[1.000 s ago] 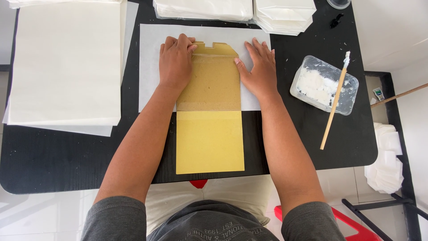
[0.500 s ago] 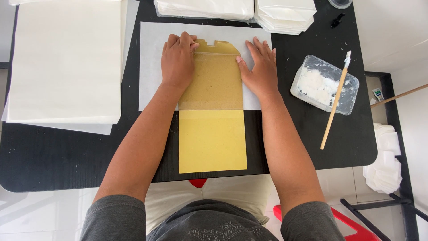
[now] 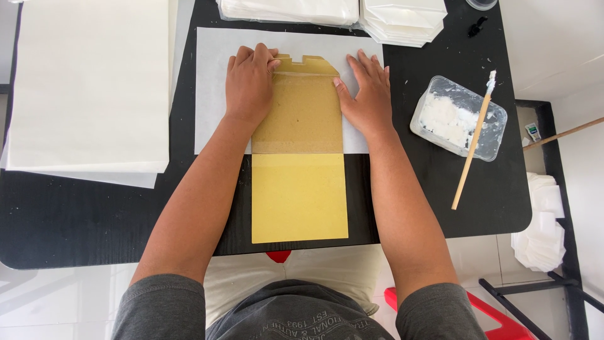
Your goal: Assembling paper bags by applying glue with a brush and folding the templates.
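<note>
Head view: black table (image 3: pixel 94 214) (glossy), pale tiled floor (image 3: pixel 56 296).

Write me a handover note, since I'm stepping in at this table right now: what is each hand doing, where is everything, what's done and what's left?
Left hand: flat, pressing the left edge of the brown card panel.
Right hand: flat on the white sheet, against the panel's right edge.
The panel lies on that sheet; the yellow panel extends toward the body.
Paste tub and brush lie right, untouched.
Blank sheet stack sits left.
Done: card positioned on sheet.
Left: sheet edges appear unfolded.
</note>
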